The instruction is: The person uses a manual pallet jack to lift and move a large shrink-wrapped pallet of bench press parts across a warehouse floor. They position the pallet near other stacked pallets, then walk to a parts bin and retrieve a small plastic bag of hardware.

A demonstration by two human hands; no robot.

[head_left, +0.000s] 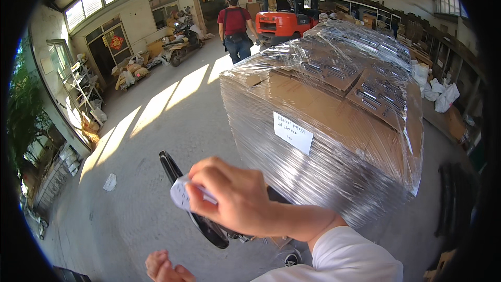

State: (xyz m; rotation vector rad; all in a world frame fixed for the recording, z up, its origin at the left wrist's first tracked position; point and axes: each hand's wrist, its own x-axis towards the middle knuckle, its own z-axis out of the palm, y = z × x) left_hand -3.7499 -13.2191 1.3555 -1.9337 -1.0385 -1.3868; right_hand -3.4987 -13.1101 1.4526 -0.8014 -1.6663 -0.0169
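Note:
My right hand point(229, 196) is closed around a pale, rounded object point(180, 193) with small dark slots. That object overlaps a long black loop-shaped handle point(213, 236), and I cannot tell whether the two are joined. Low in the view, my left hand point(167, 267) is cut off by the lower edge. Its visible fingers curl inward with nothing seen in them. Beyond my right hand stands a large load of brown cartons point(334, 102) wrapped in clear stretch film point(334, 177). A white handwritten sheet point(293, 133) is on its near side.
A person in a red shirt point(236, 23) walks with their back to me. An orange-red forklift point(284, 21) stands behind the load. Along the left wall are a scooter point(180, 44), piled sacks point(133, 73) and a metal rack point(81, 91). White bags point(444, 96) lie at the right.

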